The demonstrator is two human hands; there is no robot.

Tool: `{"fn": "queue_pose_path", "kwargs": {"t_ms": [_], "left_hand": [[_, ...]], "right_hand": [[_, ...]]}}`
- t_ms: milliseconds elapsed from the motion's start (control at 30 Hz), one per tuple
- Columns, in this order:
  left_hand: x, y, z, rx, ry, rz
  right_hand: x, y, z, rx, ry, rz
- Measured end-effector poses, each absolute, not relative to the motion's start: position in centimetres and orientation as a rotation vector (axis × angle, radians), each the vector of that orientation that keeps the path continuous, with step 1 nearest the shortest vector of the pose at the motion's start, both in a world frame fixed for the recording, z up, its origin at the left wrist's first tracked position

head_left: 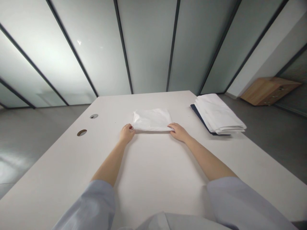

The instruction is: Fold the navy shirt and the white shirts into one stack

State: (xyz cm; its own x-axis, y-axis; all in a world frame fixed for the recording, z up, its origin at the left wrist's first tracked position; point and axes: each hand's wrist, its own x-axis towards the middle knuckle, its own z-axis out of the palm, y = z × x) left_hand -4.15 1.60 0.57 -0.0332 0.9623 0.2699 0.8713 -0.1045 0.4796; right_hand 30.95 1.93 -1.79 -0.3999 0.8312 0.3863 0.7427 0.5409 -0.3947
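A flat white packet (151, 119), with a shiny, creased film-like surface, lies on the white table (153, 159) in front of me. My left hand (127, 133) pinches its near left corner between thumb and fingers. At the near right corner, my right hand (177, 132) grips the edge, fingers on top and thumb at the near side. The packet's near edge runs straight between both hands and seems slightly raised, with a thin shadow beneath. What is inside the packet cannot be made out.
To the right, a stack of folded white cloth (219, 113) rests on a dark blue flat item (200, 115) near the table's edge. Two round cable holes (82, 132) are at the left. Frosted glass panels (148, 48) stand behind; a wooden cabinet (266, 91) is on the floor at right.
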Motion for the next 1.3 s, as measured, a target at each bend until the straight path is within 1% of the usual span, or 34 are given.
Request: {"fn": "queue_pose_path", "kwargs": {"t_ms": [133, 233, 567, 733, 833, 900, 1000, 1067, 1200, 1300], "left_hand": [[-4.2, 1.8, 0.4, 1.902, 1.74, 1.019], [-4.2, 2.1, 0.0, 1.734, 1.656, 1.113], [-4.3, 2.4, -0.3, 1.632, 1.788, 1.17], [-4.4, 2.5, -0.4, 1.6, 1.904, 1.097], [-4.4, 2.0, -0.1, 1.724, 1.971, 1.099], [-4.2, 1.4, 0.3, 1.951, 1.96, 1.107], [-3.3, 0.5, 0.8, 2.339, 1.854, 0.992], [-2.6, 0.2, 0.8, 2.49, 1.794, 0.881], [-2.0, 0.3, 0.6, 2.559, 1.745, 0.642], [-2.4, 0.6, 0.5, 2.51, 1.774, 0.557]], "right_hand": [[31.1, 1.9, -1.6, -1.271, -2.228, 0.223], [31.1, 1.9, -1.6, -1.278, -2.225, 0.223], [31.0, 2.0, -1.6, -1.299, -2.239, 0.183], [30.8, 2.1, -1.8, -1.294, -2.269, 0.146], [30.8, 2.2, -2.1, -1.295, -2.269, 0.133], [30.9, 2.3, -2.3, -1.292, -2.254, 0.128], [31.2, 2.4, -2.5, -1.28, -2.212, 0.14], [31.2, 2.4, -2.5, -1.267, -2.195, 0.153], [31.0, 2.1, -2.1, -1.25, -2.191, 0.179], [31.0, 2.0, -2.2, -1.251, -2.197, 0.184]]}}
